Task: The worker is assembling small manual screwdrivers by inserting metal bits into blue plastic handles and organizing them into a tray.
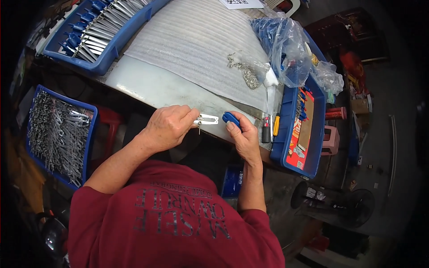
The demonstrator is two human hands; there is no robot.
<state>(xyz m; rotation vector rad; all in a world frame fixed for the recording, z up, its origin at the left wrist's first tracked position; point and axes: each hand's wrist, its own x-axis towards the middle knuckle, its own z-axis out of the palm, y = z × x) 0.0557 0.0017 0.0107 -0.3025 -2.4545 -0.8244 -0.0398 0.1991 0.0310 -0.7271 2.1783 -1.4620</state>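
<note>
The table (143, 85) is partly covered by a white sheet (192, 49), and a black screwdriver (266, 130) is seen on the right. By the near edge, a forked silver part (208, 119) with a thin rod (200, 108) across is held by the left hand (170, 125); a blue grip (231, 117) is pinched by the right hand (246, 139). Metal bits (58, 129) are heaped in one bin (92, 134); blue and silver pieces (96, 35) are packed in a second bin (105, 63).

The table (147, 84) looks smooth and slightly glossy; the sheet (192, 44) on it is matt and ribbed. At the table's near edge, the forked piece (208, 116) is bright metal and the blue piece (230, 118) smooth plastic. On the table's right, the bag (289, 56) is glossy plastic.
</note>
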